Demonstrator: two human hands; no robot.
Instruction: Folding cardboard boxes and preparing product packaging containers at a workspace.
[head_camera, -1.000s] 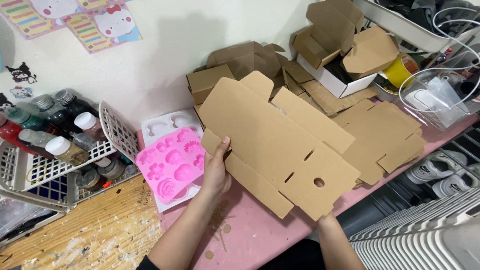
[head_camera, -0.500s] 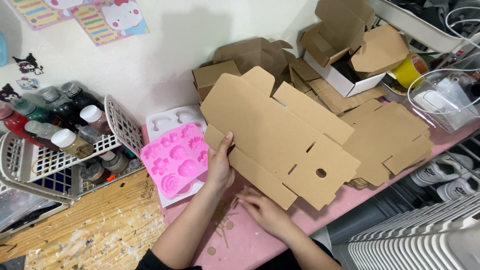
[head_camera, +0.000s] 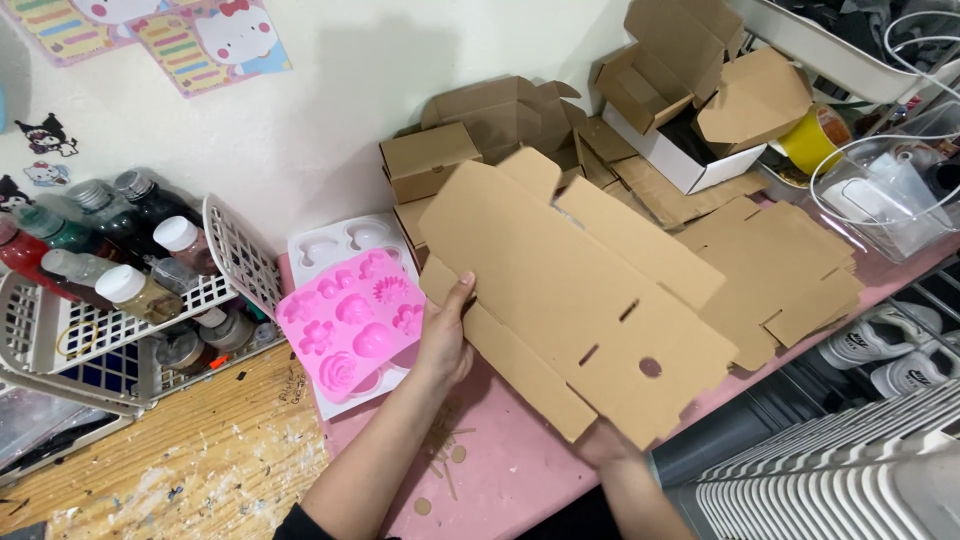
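As both hands (head_camera: 445, 335) grip it, flat cardboard box blank (head_camera: 575, 290), fingers curled on edges

Flat brown carton blank (head_camera: 570, 290) lies before folded brown boxes (head_camera: 490, 130).

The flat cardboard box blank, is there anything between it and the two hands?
Nothing visible. The left hand grips the flat cardboard blank directly at its left edge, and the right hand holds its near edge from below, partly hidden by the cardboard. The pink mould lies beside the left hand, not between it and the blank.
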